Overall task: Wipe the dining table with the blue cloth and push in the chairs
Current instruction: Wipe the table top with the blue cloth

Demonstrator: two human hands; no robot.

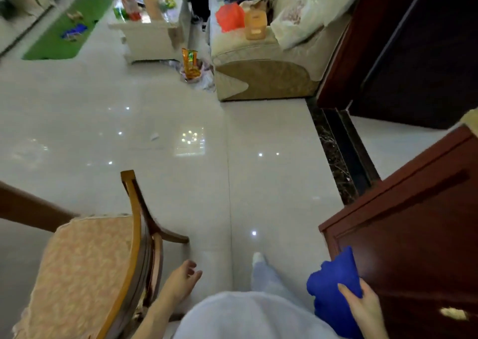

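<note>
A wooden chair (85, 269) with a peach patterned seat cushion stands at the lower left, its curved backrest toward me. The brown edge of the dining table (28, 209) shows at the far left, above the seat. My left hand (181, 281) hovers just right of the backrest, fingers apart, holding nothing and not touching the chair. My right hand (362, 310) at the lower right grips the bunched blue cloth (333, 287), which hangs in front of a dark red cabinet.
A dark red wooden cabinet (419, 235) stands at the right, a dark doorway (413, 54) behind it. A beige sofa (269, 62) with bags, a white coffee table (150, 33) full of snacks, and a green mat (67, 31) lie ahead across the glossy tile floor. My leg shows below.
</note>
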